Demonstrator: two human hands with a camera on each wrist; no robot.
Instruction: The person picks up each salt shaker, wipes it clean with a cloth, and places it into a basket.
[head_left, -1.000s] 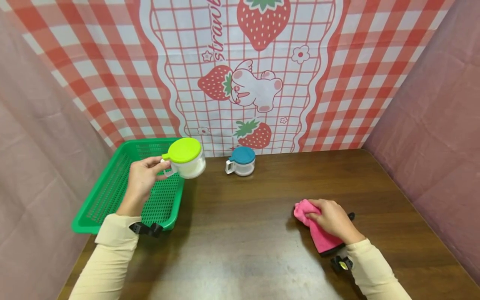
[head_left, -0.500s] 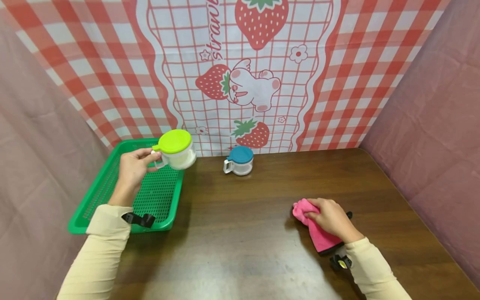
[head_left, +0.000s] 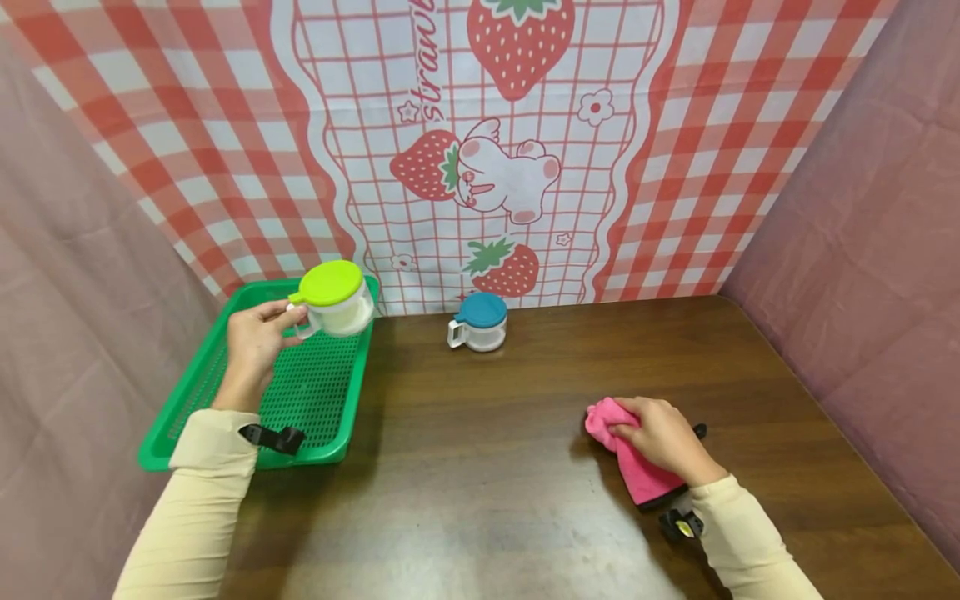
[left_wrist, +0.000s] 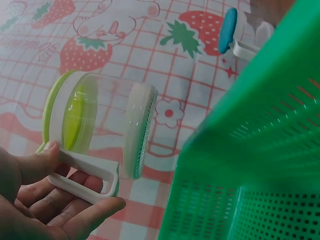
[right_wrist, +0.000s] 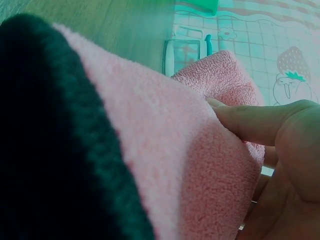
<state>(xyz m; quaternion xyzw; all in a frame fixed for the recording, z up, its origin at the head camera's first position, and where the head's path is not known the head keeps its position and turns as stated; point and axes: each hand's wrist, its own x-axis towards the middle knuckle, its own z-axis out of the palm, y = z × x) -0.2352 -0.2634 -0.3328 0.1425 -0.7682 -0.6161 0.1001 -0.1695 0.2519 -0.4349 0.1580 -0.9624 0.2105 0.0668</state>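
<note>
"Two hands show in the head view. What does each one have?"

"The left hand (head_left: pixel 255 346) pinches the clear jar with the lime lid (head_left: pixel 335 300) at its left side. The right hand (head_left: pixel 662 433) grips a pink cloth (head_left: pixel 645 477), on or just above the table (head_left: pixel 480 442)."

"And where is that clear jar?"

"Up in the air, in front of the back right part of the green basket (head_left: pixel 311 404). It sticks out to the right of the left hand, lid up, tipped a bit. The jar with the blue lid (head_left: pixel 482 321) stands on the table, right of the basket."

"Which hand is closer to the basket?"

"The left one. The right hand is well apart from it."

"What does the left wrist view show?"

"The thumb and fingers hold the white handle (left_wrist: pixel 95 166). The round part is out past them. Its bottom faces the basket's side, with a gap between. I think that's what counts for the next move: close, bottom first, not touching."

"And the right wrist view?"

"The thumb presses the cloth. The other fingers are mostly hidden behind it. A bit of the basket shows far off, at the top."
</note>
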